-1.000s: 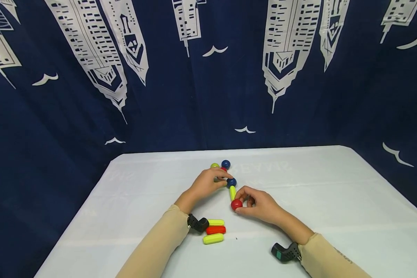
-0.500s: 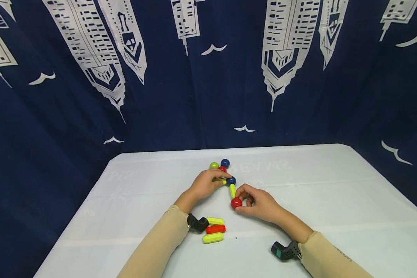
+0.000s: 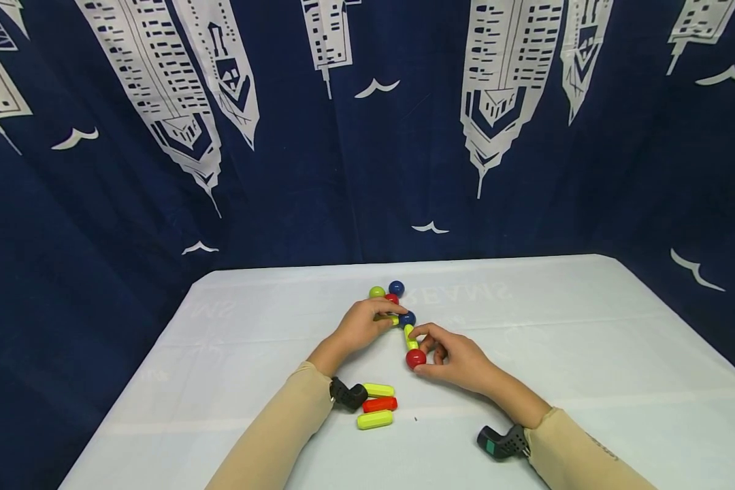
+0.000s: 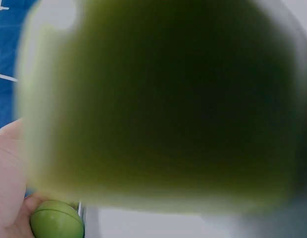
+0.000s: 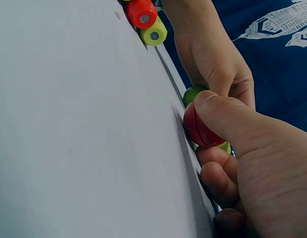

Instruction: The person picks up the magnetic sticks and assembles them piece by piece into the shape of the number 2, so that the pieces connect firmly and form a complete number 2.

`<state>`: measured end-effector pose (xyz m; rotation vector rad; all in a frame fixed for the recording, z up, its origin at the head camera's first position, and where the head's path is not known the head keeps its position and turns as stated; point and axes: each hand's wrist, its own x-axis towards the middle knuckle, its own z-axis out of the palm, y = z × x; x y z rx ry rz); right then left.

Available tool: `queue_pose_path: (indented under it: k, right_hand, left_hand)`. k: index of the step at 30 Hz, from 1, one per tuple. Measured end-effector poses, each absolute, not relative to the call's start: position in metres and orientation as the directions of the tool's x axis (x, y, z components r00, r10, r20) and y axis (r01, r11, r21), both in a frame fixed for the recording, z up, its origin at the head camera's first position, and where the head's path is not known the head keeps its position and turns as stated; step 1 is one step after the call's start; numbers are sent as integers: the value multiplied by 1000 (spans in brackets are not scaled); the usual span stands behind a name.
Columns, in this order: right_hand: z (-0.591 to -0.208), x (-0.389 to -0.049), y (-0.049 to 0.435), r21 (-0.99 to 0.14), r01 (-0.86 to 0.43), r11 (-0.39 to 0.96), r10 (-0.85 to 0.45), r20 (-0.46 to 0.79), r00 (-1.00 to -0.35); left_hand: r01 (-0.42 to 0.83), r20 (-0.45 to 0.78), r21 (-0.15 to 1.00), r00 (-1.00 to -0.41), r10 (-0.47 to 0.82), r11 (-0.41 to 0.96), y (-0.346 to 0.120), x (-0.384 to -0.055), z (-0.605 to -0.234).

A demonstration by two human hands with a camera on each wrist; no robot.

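My right hand (image 3: 450,350) grips a red ball (image 3: 416,358) low over the white table, thumb against it. Its index finger lies on a yellow-green stick (image 3: 411,336), which links the red ball to a blue ball (image 3: 407,318). My left hand (image 3: 365,325) pinches around that blue ball, with another yellow-green stick (image 3: 395,320) partly showing by the thumb. In the right wrist view the red ball (image 5: 203,126) shows a seam under the thumb, and a green ball (image 5: 194,94) sits beside the left hand. A green ball (image 4: 57,220) also shows near the left palm.
Beyond the left hand lie a green ball (image 3: 376,292), a red ball (image 3: 392,299) and a blue ball (image 3: 396,288). Nearer are two yellow-green sticks (image 3: 375,420) and a red stick (image 3: 380,404). A blurred yellow-green shape (image 4: 158,148) fills most of the left wrist view.
My right index finger has shifted from beside the yellow-green stick onto it. The red ball and the left hand stay nearly where they were.
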<state>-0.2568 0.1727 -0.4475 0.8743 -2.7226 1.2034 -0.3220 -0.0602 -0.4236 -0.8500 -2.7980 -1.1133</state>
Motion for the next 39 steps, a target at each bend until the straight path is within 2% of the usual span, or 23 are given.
queue_pose_path:
  k: [19,32,39]
  right_hand:
    - [-446,-257,171,-641,-557,529,-502,293,-814]
    - [-446,-257,172,-648,-558,518,-523,276,-806]
    - [-445,-257,173,-656,-546,521,-521,262,-812]
  left_hand:
    - [483,236,670,-859,455,564,-63,-320,-423]
    - [463,222,685,-868,444,562,-67,-319,-425]
    - [473,284,667,-876,391,576,-75,-316,-424]
